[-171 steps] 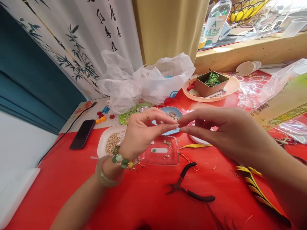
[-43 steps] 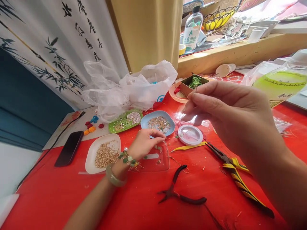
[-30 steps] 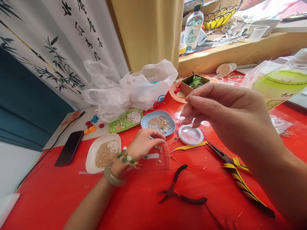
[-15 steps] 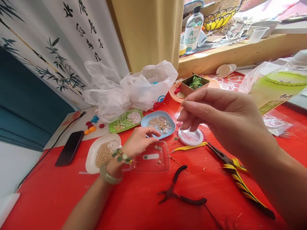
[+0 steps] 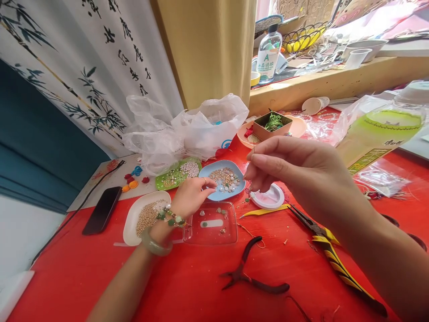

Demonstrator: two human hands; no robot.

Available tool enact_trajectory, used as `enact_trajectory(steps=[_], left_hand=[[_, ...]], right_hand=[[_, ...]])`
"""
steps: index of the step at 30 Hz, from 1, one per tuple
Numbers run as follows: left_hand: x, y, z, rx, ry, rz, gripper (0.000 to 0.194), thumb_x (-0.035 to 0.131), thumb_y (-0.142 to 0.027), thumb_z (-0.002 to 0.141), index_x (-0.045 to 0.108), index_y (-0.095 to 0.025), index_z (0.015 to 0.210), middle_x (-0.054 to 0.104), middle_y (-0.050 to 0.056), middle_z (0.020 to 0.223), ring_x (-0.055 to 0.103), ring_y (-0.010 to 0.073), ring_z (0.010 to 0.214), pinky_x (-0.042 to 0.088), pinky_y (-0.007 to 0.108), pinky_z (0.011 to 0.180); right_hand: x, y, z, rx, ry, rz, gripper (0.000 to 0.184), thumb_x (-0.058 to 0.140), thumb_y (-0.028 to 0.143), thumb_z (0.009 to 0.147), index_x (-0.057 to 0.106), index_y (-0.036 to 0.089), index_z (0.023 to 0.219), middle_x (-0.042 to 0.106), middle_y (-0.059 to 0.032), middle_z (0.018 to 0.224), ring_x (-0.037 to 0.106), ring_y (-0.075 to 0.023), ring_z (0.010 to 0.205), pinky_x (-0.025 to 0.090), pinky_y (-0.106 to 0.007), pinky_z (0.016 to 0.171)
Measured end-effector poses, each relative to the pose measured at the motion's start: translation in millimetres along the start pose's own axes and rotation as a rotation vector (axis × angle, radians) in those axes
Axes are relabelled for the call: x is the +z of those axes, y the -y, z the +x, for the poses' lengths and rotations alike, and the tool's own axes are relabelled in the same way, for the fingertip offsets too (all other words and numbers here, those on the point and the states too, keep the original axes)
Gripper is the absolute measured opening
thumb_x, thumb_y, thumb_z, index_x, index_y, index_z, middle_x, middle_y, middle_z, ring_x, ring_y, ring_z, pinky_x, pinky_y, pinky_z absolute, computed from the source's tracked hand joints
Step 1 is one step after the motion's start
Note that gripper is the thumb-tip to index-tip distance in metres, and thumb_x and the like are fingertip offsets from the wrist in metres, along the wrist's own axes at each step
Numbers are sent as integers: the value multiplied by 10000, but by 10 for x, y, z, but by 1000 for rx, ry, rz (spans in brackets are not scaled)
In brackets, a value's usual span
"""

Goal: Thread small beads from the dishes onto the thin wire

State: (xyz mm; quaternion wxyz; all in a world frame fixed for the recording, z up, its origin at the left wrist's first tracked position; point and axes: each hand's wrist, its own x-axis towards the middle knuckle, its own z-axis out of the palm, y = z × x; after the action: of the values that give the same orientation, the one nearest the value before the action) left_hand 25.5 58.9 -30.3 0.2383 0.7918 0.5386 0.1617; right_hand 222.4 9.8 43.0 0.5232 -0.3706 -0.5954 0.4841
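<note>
My left hand (image 5: 191, 194), wearing a bead bracelet (image 5: 172, 219) and a pale green bangle (image 5: 154, 243), hovers palm down between the blue tray (image 5: 201, 184) and the clear tray (image 5: 236, 235). Its thumb and forefinger are slightly apart, with nothing visible between them. Gold and pale beads (image 5: 225, 175) lie in the blue tray; a few green and clear ones rest in the clear tray. Raised on the right, my right hand (image 5: 284, 163) pinches a very thin wire or thread (image 5: 254, 145) between thumb and forefinger. Most of that strand is too fine to make out.
Black-handled pliers (image 5: 239, 273) lie in front, with yellow-black long-nose pliers (image 5: 330, 252) and yellow tweezers (image 5: 264, 211) to the right. A white dish of gold beads (image 5: 147, 217), a green tray (image 5: 162, 182) and a phone (image 5: 102, 210) sit left. A large bottle (image 5: 382, 129) stands right.
My left hand has drawn slightly back left from the blue tray, its fingers less stretched. My right hand still pinches the strand, a little lower and left. The camera view has tilted slightly upward.
</note>
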Motion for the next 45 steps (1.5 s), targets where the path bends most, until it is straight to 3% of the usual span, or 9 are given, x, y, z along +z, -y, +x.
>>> enact_trajectory(steps=[10, 33, 40, 45], left_hand=[[-10, -58, 40, 16, 31, 140, 174, 518, -245, 760, 660, -199, 850, 682, 35, 909, 597, 200, 833, 433, 321, 718], [-69, 49, -255, 19, 80, 46, 166, 511, -193, 756, 666, -193, 813, 691, 21, 815, 610, 166, 750, 434, 277, 699], [38, 72, -267, 67, 134, 40, 200, 492, -150, 762, 671, -206, 830, 693, 13, 832, 614, 159, 773, 443, 271, 722], [182, 4, -275, 152, 152, 247, 212, 470, -208, 807, 659, -233, 899, 675, 28, 886, 600, 180, 786, 427, 274, 659]], right_hand=[[5, -35, 4, 24, 50, 29, 84, 580, 237, 759, 591, 155, 747, 646, 3, 628, 603, -77, 522, 474, -173, 469], [37, -75, 30, 68, 85, 12, 93, 583, 233, 760, 599, 145, 733, 648, -6, 603, 601, -76, 516, 480, -168, 474], [46, -89, 33, 62, 72, 15, 76, 597, 223, 747, 608, 154, 719, 640, 6, 608, 588, -68, 495, 484, -167, 469], [66, -70, 35, 65, 77, 19, 75, 603, 212, 739, 608, 154, 692, 632, 5, 591, 582, -70, 481, 491, -168, 457]])
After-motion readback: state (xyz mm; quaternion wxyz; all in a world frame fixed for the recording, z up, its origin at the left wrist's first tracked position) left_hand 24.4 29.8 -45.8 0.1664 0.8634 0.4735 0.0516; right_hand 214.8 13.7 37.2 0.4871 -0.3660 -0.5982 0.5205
